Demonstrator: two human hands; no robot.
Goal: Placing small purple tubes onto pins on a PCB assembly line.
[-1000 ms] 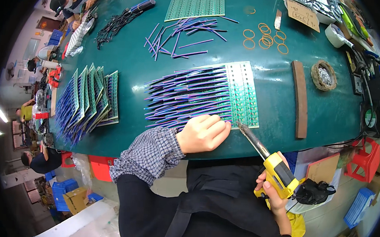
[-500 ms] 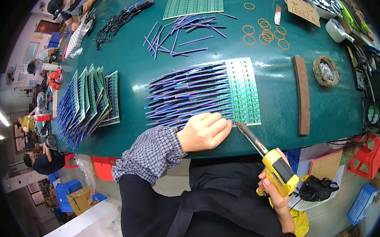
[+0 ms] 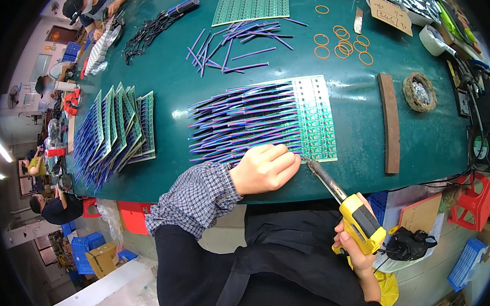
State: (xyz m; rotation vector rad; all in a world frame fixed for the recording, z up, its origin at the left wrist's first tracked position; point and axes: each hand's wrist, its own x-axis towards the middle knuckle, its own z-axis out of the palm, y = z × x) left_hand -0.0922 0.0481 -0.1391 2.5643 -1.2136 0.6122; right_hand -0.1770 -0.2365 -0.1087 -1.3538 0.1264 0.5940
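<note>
The green circuit board [image 3: 312, 122] is lying flat on the dark green counter [image 3: 204, 90], near its front edge, with a row of blue and purple wires [image 3: 241, 122] fanning off its left side. The left hand [image 3: 263, 168] is resting on the nearest wires at the board's lower left corner, its fingers [image 3: 283, 155] curled down and pressing on them — whether they are pinching a single wire cannot be told. The right hand [image 3: 356, 258] is gripping the yellow handle of a soldering iron [image 3: 339, 205] with fingers clenched around it below the counter edge, and the iron's dark metal tip is pointing up-left, just beside the left fingertips at the board's bottom edge.

To the right of the board a curved brown strip [image 3: 389, 123] is lying on the counter, and beyond it a small round nest-like holder with metal wool [image 3: 420, 91] is sitting. Further back, loose purple wires [image 3: 234, 44] are scattered beside a second green panel [image 3: 253, 4], and orange rubber bands [image 3: 342, 44] are lying in a loose cluster. At the left, a fanned stack of finished boards with wires [image 3: 113, 135] is leaning across the counter — well apart from the hands. At the far corner another person [image 3: 92, 3] is working beside a black bundle of cables [image 3: 149, 31].
</note>
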